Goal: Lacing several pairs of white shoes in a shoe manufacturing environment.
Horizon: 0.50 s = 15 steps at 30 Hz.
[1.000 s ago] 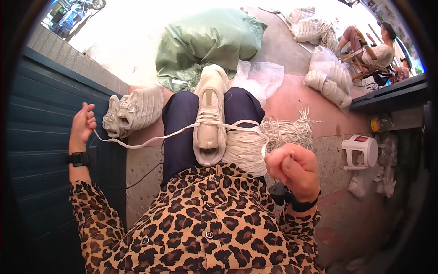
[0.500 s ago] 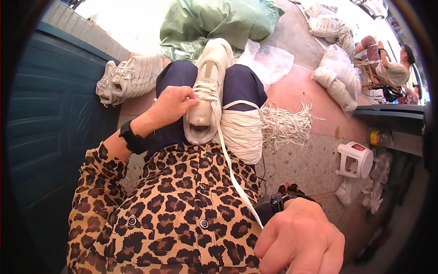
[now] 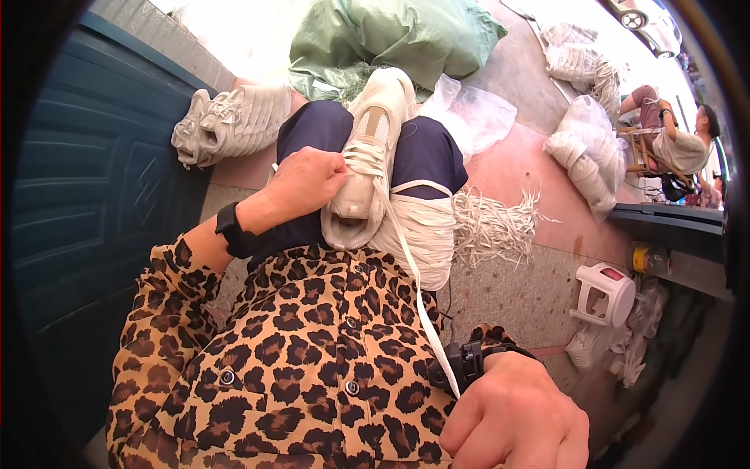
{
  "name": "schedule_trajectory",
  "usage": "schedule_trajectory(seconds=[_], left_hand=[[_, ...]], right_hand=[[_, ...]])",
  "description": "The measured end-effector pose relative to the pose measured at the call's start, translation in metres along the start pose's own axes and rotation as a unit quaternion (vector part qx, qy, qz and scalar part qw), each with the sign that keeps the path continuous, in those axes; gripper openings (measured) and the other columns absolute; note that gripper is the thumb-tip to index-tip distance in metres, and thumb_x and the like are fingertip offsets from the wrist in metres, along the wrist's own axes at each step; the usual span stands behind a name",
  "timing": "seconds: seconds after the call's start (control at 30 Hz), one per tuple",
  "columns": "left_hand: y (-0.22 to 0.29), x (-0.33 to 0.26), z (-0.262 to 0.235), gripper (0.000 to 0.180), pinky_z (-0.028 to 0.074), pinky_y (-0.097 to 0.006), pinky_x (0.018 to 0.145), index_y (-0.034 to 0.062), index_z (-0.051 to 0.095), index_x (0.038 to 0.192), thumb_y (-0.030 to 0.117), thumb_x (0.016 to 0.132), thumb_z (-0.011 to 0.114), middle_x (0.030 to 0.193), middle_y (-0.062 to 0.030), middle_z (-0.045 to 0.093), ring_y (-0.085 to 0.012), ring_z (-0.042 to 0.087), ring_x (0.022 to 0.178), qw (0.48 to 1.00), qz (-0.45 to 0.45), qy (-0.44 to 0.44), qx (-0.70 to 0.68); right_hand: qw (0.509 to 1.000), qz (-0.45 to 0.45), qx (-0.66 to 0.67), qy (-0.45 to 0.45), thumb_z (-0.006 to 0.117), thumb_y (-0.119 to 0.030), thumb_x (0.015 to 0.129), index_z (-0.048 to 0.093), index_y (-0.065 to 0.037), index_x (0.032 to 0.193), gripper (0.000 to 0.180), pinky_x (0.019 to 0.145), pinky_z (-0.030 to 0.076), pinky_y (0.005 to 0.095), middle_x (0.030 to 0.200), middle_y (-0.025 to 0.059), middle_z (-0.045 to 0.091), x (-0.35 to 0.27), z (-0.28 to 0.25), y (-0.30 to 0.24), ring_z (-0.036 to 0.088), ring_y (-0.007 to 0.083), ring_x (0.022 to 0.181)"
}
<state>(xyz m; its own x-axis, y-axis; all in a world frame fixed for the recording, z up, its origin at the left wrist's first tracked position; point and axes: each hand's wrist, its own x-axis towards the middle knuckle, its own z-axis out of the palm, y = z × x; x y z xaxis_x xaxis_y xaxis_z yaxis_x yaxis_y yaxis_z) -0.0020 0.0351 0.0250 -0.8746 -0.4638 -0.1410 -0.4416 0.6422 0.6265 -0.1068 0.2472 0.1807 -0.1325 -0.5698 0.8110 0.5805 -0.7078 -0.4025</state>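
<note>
An off-white sneaker (image 3: 373,117) lies between my knees, its heel opening toward me and its toe pointing away. Partly threaded laces cross its upper. My left hand (image 3: 306,178) is closed in a pinch at the left edge of the lacing; its fingertips hide what they grip. From the shoe's right side a long flat white shoelace (image 3: 423,305) runs down across my shirt to my right hand (image 3: 522,410). That hand is closed on the lace, low at the right, with its back turned up. A thick bundle of white laces (image 3: 416,234) is strapped on my right thigh.
A row of similar shoes (image 3: 242,125) stands by the dark blue panel (image 3: 94,180) at left. Ahead lies a green sack (image 3: 398,35). Loose laces (image 3: 496,223) lie right of my thigh. A white stool (image 3: 605,295) and wrapped bundles (image 3: 582,152) are rightward; another person (image 3: 680,144) sits beyond.
The view has shifted slightly, moving the surroundings in the picture. Both hands keep nearly the same pose, and the shoelace stays stretched between the shoe and my right hand.
</note>
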Motion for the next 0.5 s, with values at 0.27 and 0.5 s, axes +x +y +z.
schedule_trajectory(seconds=[0.27, 0.5], left_hand=[[0.006, 0.013, 0.004, 0.015, 0.047, -0.044, 0.062, 0.0023, 0.06, 0.07, 0.014, 0.075, 0.052, 0.069, -0.0191, 0.06, -0.0362, 0.059, 0.068, 0.989, 0.017, -0.04, 0.143], [0.002, 0.024, -0.001, 0.015, 0.047, -0.044, 0.064, 0.0006, 0.06, 0.072, 0.014, 0.073, 0.052, 0.069, -0.0215, 0.059, -0.036, 0.059, 0.071, 0.993, -0.002, -0.12, -0.013]], right_hand=[[0.948, 0.189, -0.108, 0.23, 0.041, -0.009, 0.091, 0.053, 0.003, 0.08, 0.02, 0.042, 0.034, 0.0219, 0.067, 0.0096, 0.052, -0.039, -0.035, -0.001, 0.044, 0.0133, 0.048], [0.719, 0.477, -0.39, 0.323, 0.059, -0.002, 0.081, 0.055, -0.001, 0.088, 0.009, 0.052, 0.033, 0.0158, 0.068, -0.007, 0.045, -0.092, -0.093, 0.07, 0.039, -0.0001, 0.061]])
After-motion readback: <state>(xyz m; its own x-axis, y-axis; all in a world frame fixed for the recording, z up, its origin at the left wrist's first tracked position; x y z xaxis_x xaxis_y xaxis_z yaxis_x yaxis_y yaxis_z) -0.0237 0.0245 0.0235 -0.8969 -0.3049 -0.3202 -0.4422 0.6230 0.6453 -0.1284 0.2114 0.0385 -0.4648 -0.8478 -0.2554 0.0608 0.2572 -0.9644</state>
